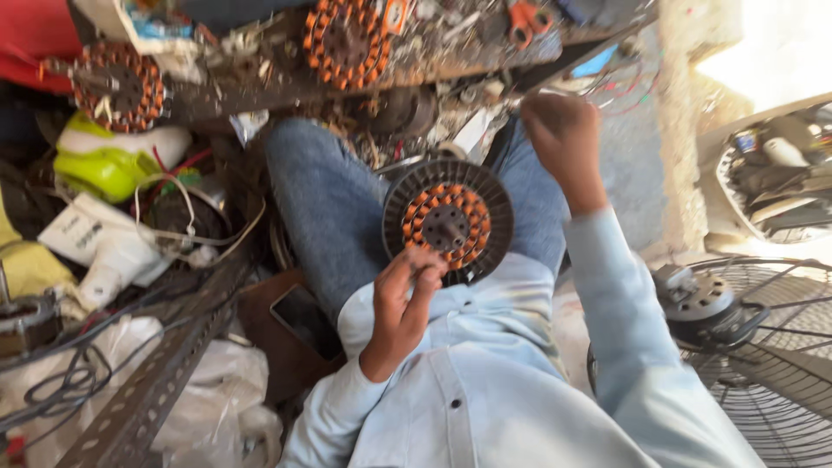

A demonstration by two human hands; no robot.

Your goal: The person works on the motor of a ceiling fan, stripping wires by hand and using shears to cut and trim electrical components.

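Observation:
A round dark stator (446, 221) with a ring of copper-orange coils rests on my lap, between my jeans-clad knees. My left hand (406, 293) pinches its lower edge with the fingertips. My right hand (562, 139) is raised above and to the right of the stator, fingers curled into a fist. Whether a thin wire runs from the fist I cannot make out. Both sleeves are light blue.
Two similar coil stators (347, 39) (117, 87) lie on a cluttered bench ahead. A wire fan guard (763, 364) and fan motor (702, 299) sit at right. At left are a green-white casing (113, 160), loose cables, a perforated metal bar (156, 381) and a phone (303, 319).

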